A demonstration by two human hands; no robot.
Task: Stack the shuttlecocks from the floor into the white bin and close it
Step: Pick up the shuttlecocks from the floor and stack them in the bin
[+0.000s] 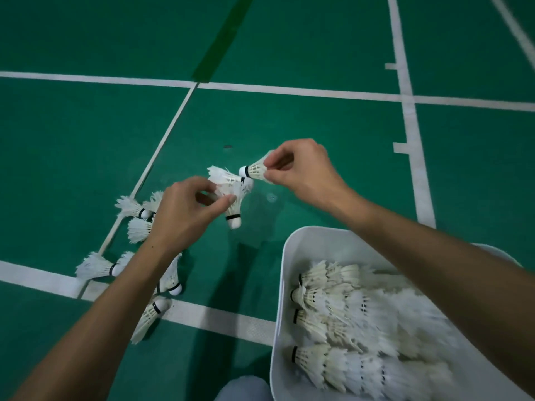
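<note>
My right hand [301, 169] pinches one white shuttlecock [256, 170] by its feathers, cork pointing left. My left hand [185, 212] pinches another shuttlecock [233, 208] by its skirt, cork hanging down; a further shuttlecock [224, 176] lies just behind it, close to the right one's cork. Several loose shuttlecocks [95, 266] lie on the green floor under and left of my left forearm. The white bin [292, 256] stands at lower right, lidless, holding rows of nested shuttlecocks [333, 314].
White court lines [289, 90] cross the green floor. A small dark speck [227, 147] lies on the floor beyond my hands. A patch of grey cloth [243, 389], probably my knee, shows at the bottom edge next to the bin.
</note>
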